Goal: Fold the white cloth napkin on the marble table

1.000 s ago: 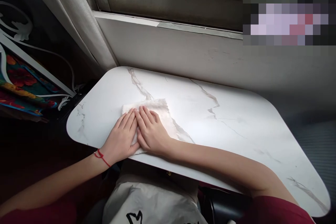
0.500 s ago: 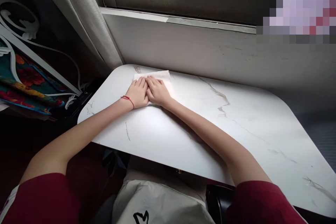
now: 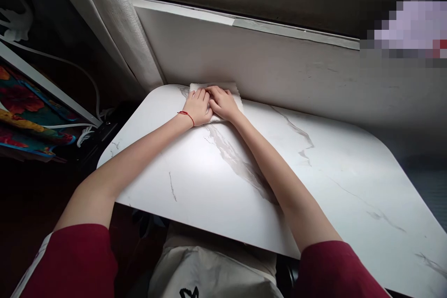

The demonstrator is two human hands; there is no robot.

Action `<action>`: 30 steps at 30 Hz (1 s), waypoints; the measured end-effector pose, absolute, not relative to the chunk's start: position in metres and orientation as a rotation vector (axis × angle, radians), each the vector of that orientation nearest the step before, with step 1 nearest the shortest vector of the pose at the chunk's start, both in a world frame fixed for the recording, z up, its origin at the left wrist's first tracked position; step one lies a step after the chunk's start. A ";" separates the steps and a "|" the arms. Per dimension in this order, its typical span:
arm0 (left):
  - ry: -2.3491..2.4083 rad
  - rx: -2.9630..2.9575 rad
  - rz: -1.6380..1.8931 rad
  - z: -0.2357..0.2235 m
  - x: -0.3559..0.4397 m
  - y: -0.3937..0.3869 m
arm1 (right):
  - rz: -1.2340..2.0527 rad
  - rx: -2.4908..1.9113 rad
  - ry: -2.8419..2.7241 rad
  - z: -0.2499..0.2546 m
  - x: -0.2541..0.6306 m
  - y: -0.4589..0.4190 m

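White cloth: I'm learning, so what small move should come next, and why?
Probably draw the white cloth toward the near edge: left hand and right hand rest on it at the far edge of the tabletop, by the wall, leaving little room ahead.

Cloth (image 3: 236,96): off-white, jagged right edge | spread out, middle covered from view | lies left of centre on table (image 3: 199,172), far margin reaching past its far edge | table: white, grey-veined, rounded far corners
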State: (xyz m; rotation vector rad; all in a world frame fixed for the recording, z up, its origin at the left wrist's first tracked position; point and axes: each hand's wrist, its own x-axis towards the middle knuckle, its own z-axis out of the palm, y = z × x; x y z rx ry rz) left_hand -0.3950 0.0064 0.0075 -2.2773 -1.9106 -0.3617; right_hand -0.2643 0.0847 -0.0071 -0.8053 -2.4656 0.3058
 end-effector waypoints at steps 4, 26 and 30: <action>-1.949 -2.275 -0.336 0.007 -0.395 0.004 | 0.279 -0.806 -2.478 -0.006 -0.265 0.084; -1.929 -2.251 -0.113 0.025 -0.400 -0.015 | 0.302 -0.886 -2.495 0.001 -0.277 0.051; -1.990 -2.157 -0.009 0.030 -0.399 -0.044 | 0.311 -0.765 -2.540 0.001 -0.283 0.032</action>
